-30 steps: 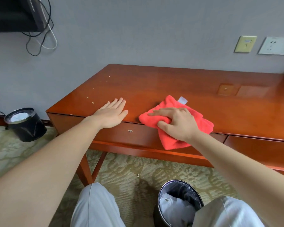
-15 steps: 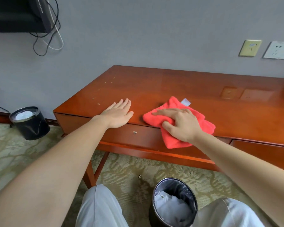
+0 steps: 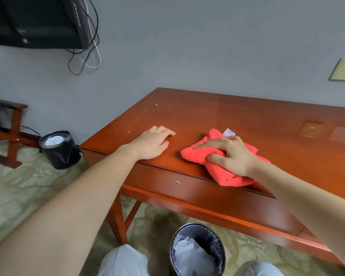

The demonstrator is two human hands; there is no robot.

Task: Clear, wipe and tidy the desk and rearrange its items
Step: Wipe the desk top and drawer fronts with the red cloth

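Note:
A red-brown wooden desk [image 3: 237, 120] stands against the grey wall. On its front edge lies a crumpled red cloth [image 3: 223, 166] with a white tag, partly hanging over the edge. My right hand [image 3: 229, 154] presses flat on the cloth, fingers spread and pointing left. My left hand [image 3: 153, 144] rests palm down on the desk top just left of the cloth, fingers slightly bent, holding nothing. Small pale crumbs [image 3: 145, 112] are scattered on the desk's far left part.
A black bin [image 3: 197, 250] with crumpled paper stands on the carpet between my knees. A second black bin [image 3: 59, 149] stands by the wall left of the desk. A dark screen [image 3: 34, 20] with dangling cables hangs at top left. A wooden stand [image 3: 12, 124] is at far left.
The view has swung to the left and down. My left hand's fingers have bent a little on the desk top. My right hand stays on the red cloth at the desk's front edge.

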